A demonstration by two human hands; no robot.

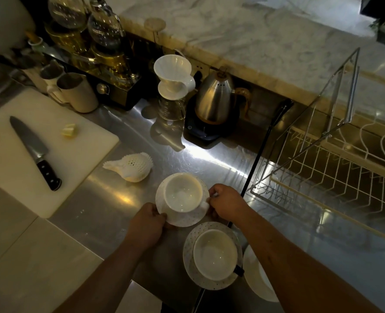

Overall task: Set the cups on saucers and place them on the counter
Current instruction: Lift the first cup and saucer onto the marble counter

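The left hand (147, 224) is curled closed on the near-left rim of the far saucer (182, 219), thumb on top of the rim. The right hand (225, 204) is pinched shut on the handle of the far cup (183, 192), which sits upright on that saucer with its mouth facing up and its handle pointing right. The pair sits in the middle of the steel desk (92, 208); whether the saucer rests on the desk or is held just above it cannot be told. Just nearer lies the near saucer (192, 240), dotted, with the near cup (214, 254) upright on it, its dark handle pointing right and toward the viewer. A plain white plate (257, 281) lies partly under the right forearm. To the left lies a white cutting board (40, 154) with a knife (34, 152), its blade pointing away. A steel kettle (214, 98), a white dripper (173, 73) and a wire dish rack (322, 168) stand farther back in dim light.
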